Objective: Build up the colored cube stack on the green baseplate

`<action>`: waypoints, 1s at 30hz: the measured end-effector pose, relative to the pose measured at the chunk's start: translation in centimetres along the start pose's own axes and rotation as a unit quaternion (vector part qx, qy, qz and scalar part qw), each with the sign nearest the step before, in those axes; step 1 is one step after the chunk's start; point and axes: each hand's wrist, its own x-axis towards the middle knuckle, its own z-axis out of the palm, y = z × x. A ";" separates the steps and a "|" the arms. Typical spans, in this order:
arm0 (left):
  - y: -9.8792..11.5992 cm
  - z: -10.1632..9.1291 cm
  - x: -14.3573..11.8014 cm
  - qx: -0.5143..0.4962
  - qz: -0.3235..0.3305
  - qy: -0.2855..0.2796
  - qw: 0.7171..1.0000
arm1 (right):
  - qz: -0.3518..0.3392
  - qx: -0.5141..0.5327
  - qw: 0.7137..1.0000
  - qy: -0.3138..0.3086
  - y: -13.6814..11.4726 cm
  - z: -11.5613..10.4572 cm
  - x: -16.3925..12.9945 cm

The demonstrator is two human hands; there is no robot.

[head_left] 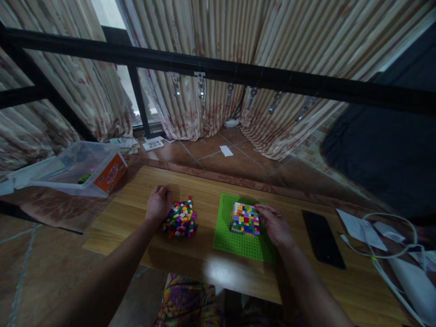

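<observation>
Both hands low: left hand [158,203] curled beside loose bricks [180,219], right hand [274,222] touching block [245,219].

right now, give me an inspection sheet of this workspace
surface: light wooden table, glare patch near the front edge
job's things: green studded baseplate carrying a block of multicoloured small bricks; loose pile of multicoloured small bricks to its left
clutter: black flat phone; white paper sheets; clear plastic tub with orange label off the table's left end
hands: left hand rests beside the loose pile; right hand touches the built block
cables: white cable looped at right
surroundings: striped curtains, black metal rail, brown tiled floor
</observation>
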 end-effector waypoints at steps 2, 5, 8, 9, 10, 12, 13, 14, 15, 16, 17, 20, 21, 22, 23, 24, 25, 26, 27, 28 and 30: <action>0.0 0.0 0.0 0.003 0.001 -0.001 1.000 | 0.004 0.006 1.000 0.006 0.1 0.0 0.0; -0.1 0.1 0.0 0.008 0.006 -0.001 1.000 | 0.003 0.012 1.000 0.016 0.3 0.2 0.1; -0.2 0.2 0.1 0.011 0.008 -0.001 1.000 | -0.001 0.014 1.000 0.022 0.4 0.4 0.0; -0.1 0.2 0.1 0.012 0.007 0.000 1.000 | -0.001 0.013 1.000 0.022 0.3 0.4 0.0; -0.1 0.1 0.1 0.012 0.006 -0.001 1.000 | -0.001 0.012 1.000 0.022 0.2 0.5 0.0; 0.0 0.1 0.1 0.010 0.003 -0.002 1.000 | -0.001 0.011 1.000 0.019 0.0 0.5 -0.2; 0.0 0.0 0.1 0.009 0.004 -0.002 1.000 | -0.001 0.010 1.000 0.017 -0.1 0.5 -0.3; 0.1 0.0 0.1 0.006 0.005 -0.003 1.000 | 0.000 0.008 1.000 0.012 -0.2 0.4 -0.4; 0.2 -0.1 0.0 0.004 0.006 -0.003 1.000 | 0.003 0.007 1.000 0.007 -0.3 0.3 -0.5; 0.2 -0.1 0.0 0.002 0.006 -0.003 1.000 | 0.006 0.006 1.000 0.001 -0.4 0.2 -0.6; 0.3 -0.2 0.0 -0.001 0.004 -0.004 1.000 | 0.010 0.005 1.000 -0.003 -0.4 0.0 -0.6; 0.4 -0.2 -0.1 -0.011 -0.003 -0.007 1.000 | 0.007 -0.032 0.999 0.017 -0.5 -0.5 -0.6; 0.4 -0.2 -0.1 -0.015 -0.006 -0.007 1.000 | -0.004 -0.056 0.998 0.039 -0.7 -0.6 -0.6; 0.4 -0.2 -0.1 -0.018 -0.007 -0.006 1.000 | -0.016 -0.079 0.995 0.064 -1.0 -0.6 -0.7; 0.4 -0.1 -0.2 -0.020 -0.009 -0.006 1.000 | -0.032 -0.102 0.990 0.089 -1.4 -0.5 -0.8; 0.4 -0.1 -0.2 -0.021 -0.010 -0.005 1.000 | -0.054 -0.124 0.984 0.112 -2.0 -0.1 -1.1; 0.4 0.0 -0.2 -0.022 -0.010 -0.005 1.000 | -0.073 -0.137 0.980 0.125 -2.6 0.4 -1.5; 0.3 0.1 -0.2 -0.023 -0.008 -0.004 1.000 | -0.112 -0.175 0.969 0.135 -3.3 1.2 -2.1; 0.3 0.1 -0.3 -0.026 -0.007 -0.003 1.000 | -0.149 -0.208 0.957 0.135 -4.0 2.2 -2.8; 0.3 0.1 -0.3 -0.029 -0.004 -0.002 1.000 | -0.175 -0.228 0.950 0.119 -4.5 3.4 -3.6; 0.3 0.2 -0.4 -0.033 -0.003 0.000 0.999 | -0.199 -0.265 0.943 0.041 -5.0 6.2 -5.0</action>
